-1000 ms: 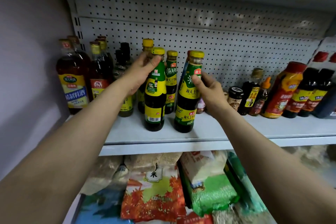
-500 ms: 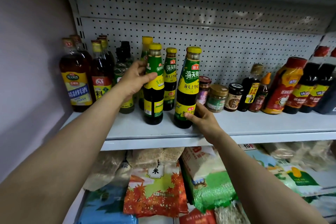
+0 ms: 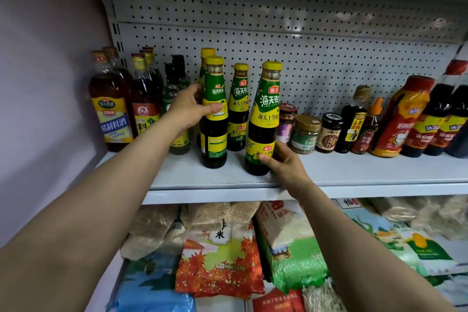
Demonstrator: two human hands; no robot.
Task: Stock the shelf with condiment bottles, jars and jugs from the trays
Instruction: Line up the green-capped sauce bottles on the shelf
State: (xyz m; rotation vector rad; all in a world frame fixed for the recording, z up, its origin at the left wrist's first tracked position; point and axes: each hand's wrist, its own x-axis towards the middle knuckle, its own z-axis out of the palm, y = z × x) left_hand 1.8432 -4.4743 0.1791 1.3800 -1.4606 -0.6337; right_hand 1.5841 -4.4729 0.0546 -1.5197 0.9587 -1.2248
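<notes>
On the pale grey metal shelf (image 3: 354, 172) with its perforated back panel (image 3: 329, 58), two dark glass sauce bottles with yellow caps and green-and-yellow labels are standing upright near the front edge. The left hand (image 3: 188, 109) is wrapping around the upper label of the left front bottle (image 3: 214, 119), its thumb lying across the front of the label and its fingers reaching behind the neck. The right hand (image 3: 285, 163) is gripping the base of the right front bottle (image 3: 264, 119), thumb pressing on the lower yellow label and fingers curling round the far side, while that bottle is resting on the shelf. Behind and between these two, a third bottle of the same kind (image 3: 239, 106) is standing, and a fourth yellow cap (image 3: 207, 52) is showing behind the left one. To the left, tall amber cooking-wine bottles (image 3: 111, 106) are lining up against the lilac side wall (image 3: 45, 83), with dark-capped clear bottles (image 3: 177, 76) just beside them. To the right of the held bottle, three small squat jars (image 3: 305, 133) are sitting close together, followed by slim dark sauce bottles (image 3: 354, 119), a red squeeze bottle (image 3: 400, 119) and black soy bottles (image 3: 438, 119). Below the shelf, printed bags of rice and grain (image 3: 220, 256) are lying stacked.
</notes>
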